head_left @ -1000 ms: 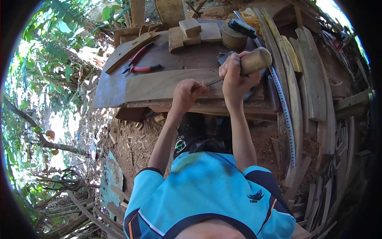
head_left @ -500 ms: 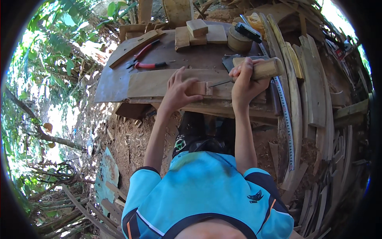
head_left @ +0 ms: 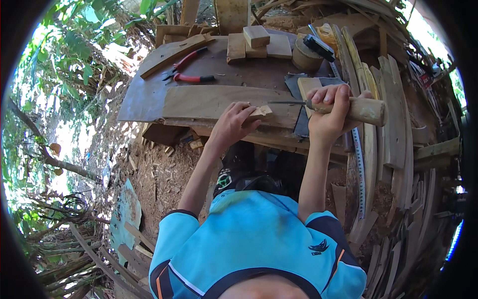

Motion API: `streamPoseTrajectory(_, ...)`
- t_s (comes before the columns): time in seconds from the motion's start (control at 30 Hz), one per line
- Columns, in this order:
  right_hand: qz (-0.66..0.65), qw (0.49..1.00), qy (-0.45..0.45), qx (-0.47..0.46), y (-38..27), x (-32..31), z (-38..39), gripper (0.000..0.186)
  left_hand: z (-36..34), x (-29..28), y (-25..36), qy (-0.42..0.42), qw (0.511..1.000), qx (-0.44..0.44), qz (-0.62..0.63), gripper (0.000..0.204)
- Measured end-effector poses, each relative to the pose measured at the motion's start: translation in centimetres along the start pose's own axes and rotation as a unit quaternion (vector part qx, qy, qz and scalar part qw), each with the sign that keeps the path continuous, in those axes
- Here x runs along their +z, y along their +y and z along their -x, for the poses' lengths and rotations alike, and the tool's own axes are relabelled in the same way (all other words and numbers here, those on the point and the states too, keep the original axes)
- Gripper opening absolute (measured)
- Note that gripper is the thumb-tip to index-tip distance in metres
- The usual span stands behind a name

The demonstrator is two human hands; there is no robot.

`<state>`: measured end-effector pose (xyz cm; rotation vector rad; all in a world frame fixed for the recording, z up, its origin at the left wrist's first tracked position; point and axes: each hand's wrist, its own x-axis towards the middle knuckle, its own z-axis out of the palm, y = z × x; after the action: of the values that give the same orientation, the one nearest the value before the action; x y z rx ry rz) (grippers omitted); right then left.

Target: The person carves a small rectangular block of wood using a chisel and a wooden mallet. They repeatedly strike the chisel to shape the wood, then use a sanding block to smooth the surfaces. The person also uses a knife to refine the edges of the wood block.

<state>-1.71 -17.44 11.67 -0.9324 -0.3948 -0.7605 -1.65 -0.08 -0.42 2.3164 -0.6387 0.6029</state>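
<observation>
The left hand (head_left: 234, 122) pinches one small wooden block (head_left: 262, 111) between fingers and thumb, over the board (head_left: 199, 102); the right hand (head_left: 328, 112) is wrapped round one wooden-handled chisel (head_left: 367, 110), near the board's right end. Since half a second earlier, the chisel has shifted rightward and the block has turned in the grip, suggesting a pause in cutting. Beyond the board, on the desk (head_left: 144, 94): one pliers (head_left: 194, 78), four stacked offcuts (head_left: 256, 36). Right of the board: one measuring tape (head_left: 360, 164).
</observation>
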Motion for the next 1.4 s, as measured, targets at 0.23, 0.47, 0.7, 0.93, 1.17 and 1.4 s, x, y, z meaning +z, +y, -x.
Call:
streamPoseTrajectory(0.23,0.091,0.994,-0.058,-0.003,1.4,0.7,1.7,0.027,0.5,0.6,0.5,0.017,0.999,-0.042,-0.003,0.039)
streamPoseTrajectory(0.47,0.133,0.972,-0.141,-0.132,2.5,1.5,1.5,0.03,0.3,1.1,0.1,0.04,0.998,-0.043,0.017,0.037)
streamPoseTrajectory(0.7,-0.025,0.979,-0.153,-0.131,2.0,1.5,1.6,0.041,0.3,1.3,0.4,0.046,0.997,-0.059,0.027,0.037)
streamPoseTrajectory(0.93,0.095,0.974,-0.172,-0.112,2.8,1.2,2.0,0.034,0.3,1.2,0.1,0.03,0.997,-0.056,0.032,0.036)
streamPoseTrajectory(1.17,0.163,0.96,-0.191,-0.122,2.3,2.6,1.9,0.032,0.2,0.8,0.1,0.028,0.998,-0.043,0.039,0.038)
streamPoseTrajectory(1.4,0.131,0.971,-0.167,-0.112,3.3,2.2,1.4,0.028,-0.3,0.5,-0.2,0.0,0.996,-0.066,0.062,0.032)
